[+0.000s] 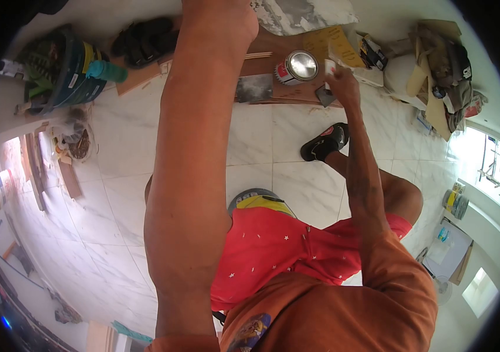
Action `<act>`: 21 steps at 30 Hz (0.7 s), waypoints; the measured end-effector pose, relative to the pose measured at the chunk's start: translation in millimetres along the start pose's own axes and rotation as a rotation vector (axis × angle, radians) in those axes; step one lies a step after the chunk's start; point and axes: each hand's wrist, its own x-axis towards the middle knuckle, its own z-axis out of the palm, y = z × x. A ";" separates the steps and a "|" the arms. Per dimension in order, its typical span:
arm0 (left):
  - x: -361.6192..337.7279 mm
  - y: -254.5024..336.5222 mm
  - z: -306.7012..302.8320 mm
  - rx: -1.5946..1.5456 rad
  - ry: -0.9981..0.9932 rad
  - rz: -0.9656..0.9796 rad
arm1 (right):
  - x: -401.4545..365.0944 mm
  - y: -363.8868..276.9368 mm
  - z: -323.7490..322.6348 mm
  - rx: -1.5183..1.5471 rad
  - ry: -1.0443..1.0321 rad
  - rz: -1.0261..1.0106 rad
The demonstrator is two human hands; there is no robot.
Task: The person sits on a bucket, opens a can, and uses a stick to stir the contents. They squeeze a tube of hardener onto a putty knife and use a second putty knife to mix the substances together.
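Note:
My right hand is closed around a small white item with a red mark, held upright over the cardboard; I cannot tell its kind. Just below that hand is a dark, flat, square-cornered piece. To the hand's left stands a metal can with a shiny round top and a red and white label. My left arm stretches up across the view, close to the camera. Only the heel of my left hand shows at the top edge; its fingers are out of frame, near a grey-white smeared sheet.
Brown cardboard lies under the can on the marble-look tile floor. At the left stands a dark bucket with a teal bottle, near black sandals. Bags and cardboard scraps pile up at right. A yellow-labelled bucket is beneath me.

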 end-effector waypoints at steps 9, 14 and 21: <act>-2.0 -3.1 4.4 0.008 0.008 0.010 | -30.2 134.7 107.6 -0.202 -0.323 0.115; -3.5 -3.8 4.5 0.014 -0.005 0.025 | -29.6 102.7 134.1 -0.237 -0.284 0.186; 0.3 -3.7 -2.7 0.025 -0.026 0.062 | -30.6 73.5 123.0 -0.326 -0.122 0.050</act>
